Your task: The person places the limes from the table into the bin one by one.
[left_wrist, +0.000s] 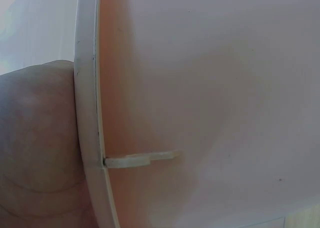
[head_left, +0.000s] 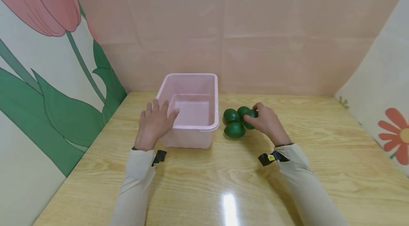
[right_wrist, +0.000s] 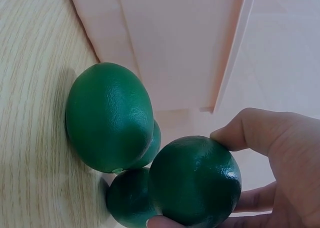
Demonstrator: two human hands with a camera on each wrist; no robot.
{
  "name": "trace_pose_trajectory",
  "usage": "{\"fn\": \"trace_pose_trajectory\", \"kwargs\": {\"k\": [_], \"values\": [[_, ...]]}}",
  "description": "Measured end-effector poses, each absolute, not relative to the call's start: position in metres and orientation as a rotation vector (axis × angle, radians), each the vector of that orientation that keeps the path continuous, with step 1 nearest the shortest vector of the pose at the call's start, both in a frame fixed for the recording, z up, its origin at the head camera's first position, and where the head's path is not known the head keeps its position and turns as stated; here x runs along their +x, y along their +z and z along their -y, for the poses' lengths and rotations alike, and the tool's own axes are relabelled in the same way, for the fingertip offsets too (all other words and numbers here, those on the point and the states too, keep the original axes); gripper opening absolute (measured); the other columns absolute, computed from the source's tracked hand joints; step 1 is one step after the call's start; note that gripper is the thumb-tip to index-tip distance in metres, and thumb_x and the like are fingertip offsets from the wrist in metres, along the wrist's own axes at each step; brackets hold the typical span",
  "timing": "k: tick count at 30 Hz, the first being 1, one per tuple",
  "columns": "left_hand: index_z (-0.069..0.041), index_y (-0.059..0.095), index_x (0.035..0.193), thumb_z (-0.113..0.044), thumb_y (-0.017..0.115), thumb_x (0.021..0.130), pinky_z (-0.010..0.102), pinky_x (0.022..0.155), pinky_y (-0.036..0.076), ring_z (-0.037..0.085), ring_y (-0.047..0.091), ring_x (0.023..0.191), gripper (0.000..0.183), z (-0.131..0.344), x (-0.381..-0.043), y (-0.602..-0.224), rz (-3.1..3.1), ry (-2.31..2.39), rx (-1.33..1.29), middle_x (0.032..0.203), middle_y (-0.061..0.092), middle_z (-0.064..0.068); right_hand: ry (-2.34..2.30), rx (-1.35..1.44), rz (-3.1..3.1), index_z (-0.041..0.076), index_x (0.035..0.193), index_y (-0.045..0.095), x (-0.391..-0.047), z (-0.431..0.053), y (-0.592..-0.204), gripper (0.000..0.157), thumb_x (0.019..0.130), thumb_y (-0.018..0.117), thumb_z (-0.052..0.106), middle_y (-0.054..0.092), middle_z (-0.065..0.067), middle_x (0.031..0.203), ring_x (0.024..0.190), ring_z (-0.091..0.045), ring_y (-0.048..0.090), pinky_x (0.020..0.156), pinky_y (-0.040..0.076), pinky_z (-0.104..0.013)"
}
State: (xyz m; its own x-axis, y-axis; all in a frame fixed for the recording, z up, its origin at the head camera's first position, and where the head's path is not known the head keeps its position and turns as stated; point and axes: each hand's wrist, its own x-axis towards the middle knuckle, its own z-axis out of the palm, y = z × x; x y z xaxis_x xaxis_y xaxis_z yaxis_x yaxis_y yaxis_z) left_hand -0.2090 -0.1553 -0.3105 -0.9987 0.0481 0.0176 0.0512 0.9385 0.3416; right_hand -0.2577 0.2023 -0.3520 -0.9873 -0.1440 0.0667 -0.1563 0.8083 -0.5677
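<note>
Beside a pink plastic bin (head_left: pixel 188 137), several dark green limes sit close together on the table. My right hand (head_left: pixel 266 121) pinches one lime (right_wrist: pixel 195 180) between thumb and fingers, at the right side of the group. In the right wrist view a near lime (right_wrist: pixel 110 118) stands by the bin, with others partly hidden behind it. My left hand (head_left: pixel 154 123) lies with fingers spread over the bin's left front rim. The left wrist view shows part of that hand against the rim (left_wrist: pixel 89 88); its fingertips are outside that view.
The wooden table (head_left: pixel 204 180) extends in front of the bin and to both sides. A plain pink backdrop (head_left: pixel 271 41) rises behind it. Flower-printed panels (head_left: pixel 64 87) stand at the left and right. Inside the bin, the bare floor shows.
</note>
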Motion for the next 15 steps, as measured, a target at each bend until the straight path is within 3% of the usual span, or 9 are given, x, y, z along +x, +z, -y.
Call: {"fn": "trace_pose_trajectory", "kwargs": {"k": [15], "values": [[-0.009,0.022,0.16,-0.056,0.028,0.105,0.066,0.116,0.006,0.049,0.002,0.149,0.073,0.1549,-0.2103,-0.3109,3.094,-0.55,-0.068,0.164,0.005,0.027,0.917,0.257,2.937,-0.013,0.129,0.048,-0.2584,-0.2026,-0.3528,0.059,0.095,0.062,0.032,0.065,-0.026,0.1,0.072,-0.025,0.062,0.058,0.05,-0.032]]}}
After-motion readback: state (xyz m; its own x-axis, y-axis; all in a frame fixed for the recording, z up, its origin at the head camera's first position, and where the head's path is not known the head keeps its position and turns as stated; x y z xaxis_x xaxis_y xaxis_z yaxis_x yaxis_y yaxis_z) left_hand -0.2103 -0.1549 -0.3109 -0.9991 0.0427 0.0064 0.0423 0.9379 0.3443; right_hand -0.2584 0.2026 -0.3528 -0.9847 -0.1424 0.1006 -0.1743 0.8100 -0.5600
